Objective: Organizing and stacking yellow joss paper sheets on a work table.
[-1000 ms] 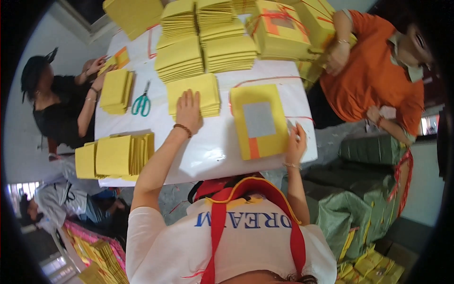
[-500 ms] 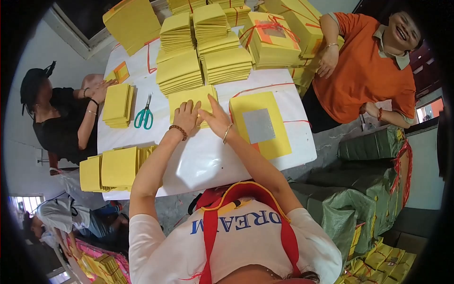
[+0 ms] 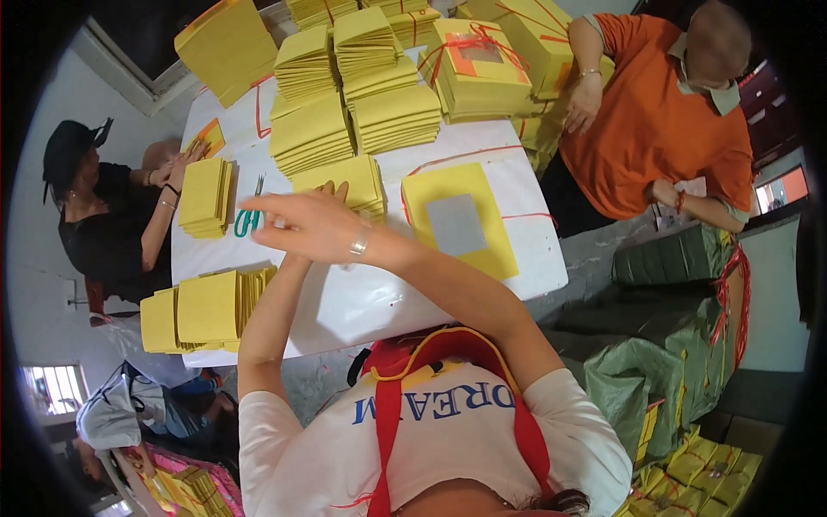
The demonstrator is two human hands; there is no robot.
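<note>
My left hand (image 3: 331, 188) lies on a stack of yellow paper (image 3: 363, 177) in the middle of the table; its fingertips show, while my right wrist and hand cover the rest. Crossing over it, my right hand (image 3: 314, 226) stretches leftward with fingers apart and nothing visible in it. Those fingers come up beside the green-handled scissors (image 3: 248, 224) and partly overlap them in view; whether they touch cannot be seen. A small yellow paper stack (image 3: 205, 196) stands left of the scissors. To the right lies a yellow pack with a grey square (image 3: 457, 226), red string about it.
Tall yellow paper stacks (image 3: 396, 116) fill the table's far side, beside string-tied bundles (image 3: 482, 77). More yellow stacks (image 3: 207, 306) sit at the near left corner. A person in black (image 3: 112, 211) is at the left, one in orange (image 3: 663, 129) at the right. Green wrapped bales (image 3: 620, 362) stand right.
My right hand has left the middle stack and swung left across my left hand toward the scissors. My left hand stays on the stack. The person in orange has lowered their head.
</note>
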